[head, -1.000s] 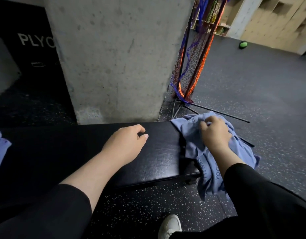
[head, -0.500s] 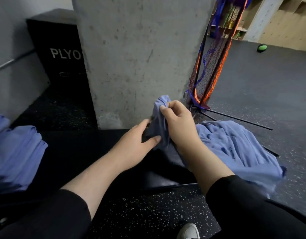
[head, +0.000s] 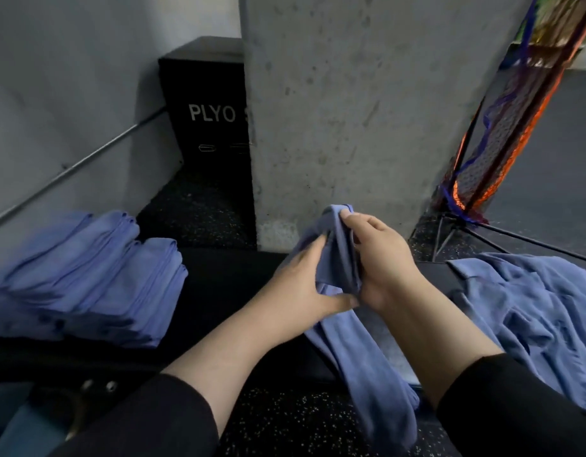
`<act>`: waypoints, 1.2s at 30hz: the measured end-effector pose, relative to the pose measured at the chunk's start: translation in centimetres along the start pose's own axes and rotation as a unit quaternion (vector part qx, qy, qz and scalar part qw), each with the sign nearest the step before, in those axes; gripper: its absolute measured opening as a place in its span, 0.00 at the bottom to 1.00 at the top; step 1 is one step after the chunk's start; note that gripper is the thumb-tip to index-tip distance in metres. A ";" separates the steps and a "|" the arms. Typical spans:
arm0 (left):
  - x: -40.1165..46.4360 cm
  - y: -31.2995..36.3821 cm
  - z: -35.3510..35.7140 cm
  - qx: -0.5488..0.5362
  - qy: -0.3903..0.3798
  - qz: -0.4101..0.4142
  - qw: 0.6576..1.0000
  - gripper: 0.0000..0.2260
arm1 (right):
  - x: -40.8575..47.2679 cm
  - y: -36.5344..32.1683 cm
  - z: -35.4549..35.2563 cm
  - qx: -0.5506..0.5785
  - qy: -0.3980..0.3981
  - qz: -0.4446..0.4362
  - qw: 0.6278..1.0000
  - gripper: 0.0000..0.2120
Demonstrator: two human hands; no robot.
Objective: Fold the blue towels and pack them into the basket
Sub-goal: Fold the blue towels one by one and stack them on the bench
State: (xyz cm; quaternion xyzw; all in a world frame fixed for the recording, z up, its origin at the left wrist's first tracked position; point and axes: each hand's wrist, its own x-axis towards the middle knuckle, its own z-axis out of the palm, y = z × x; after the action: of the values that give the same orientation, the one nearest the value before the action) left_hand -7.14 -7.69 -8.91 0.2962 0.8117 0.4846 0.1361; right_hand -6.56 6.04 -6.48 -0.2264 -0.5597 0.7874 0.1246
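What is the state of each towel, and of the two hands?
Held towel: unfolded, gripped by both hands, hanging down.
Folded towels: stacked on the bench.
Loose towels: crumpled, unfolded.
Left hand: holds the towel.
Right hand: pinches its top edge.

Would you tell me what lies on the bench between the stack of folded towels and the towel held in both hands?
In the head view, only bare black bench separates the folded stack from the held towel.
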 end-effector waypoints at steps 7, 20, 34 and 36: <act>1.7 -0.3 -0.8 0.091 0.154 -0.008 0.984 0.06 | 0.0 0.0 -0.8 0.040 -0.054 0.021 0.998 0.05; 1.4 1.6 -2.1 -0.220 0.143 -0.081 0.962 0.17 | 0.1 0.8 -3.3 -0.336 -0.219 -0.178 0.899 0.25; 0.0 -1.6 -6.0 0.056 0.128 -0.114 0.983 0.13 | 0.6 -2.0 -4.9 -0.219 -0.032 -0.150 0.964 0.10; -0.6 -2.6 -7.2 0.113 0.162 -0.143 0.970 0.15 | 0.4 -2.4 -5.4 -0.250 -0.017 -0.165 0.954 0.10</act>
State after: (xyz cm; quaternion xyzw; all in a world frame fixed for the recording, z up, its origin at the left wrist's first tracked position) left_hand -11.23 -14.09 -7.62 0.1085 0.9064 0.4067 0.0361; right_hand -4.31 11.52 -5.76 -0.1411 -0.7702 0.5946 0.1824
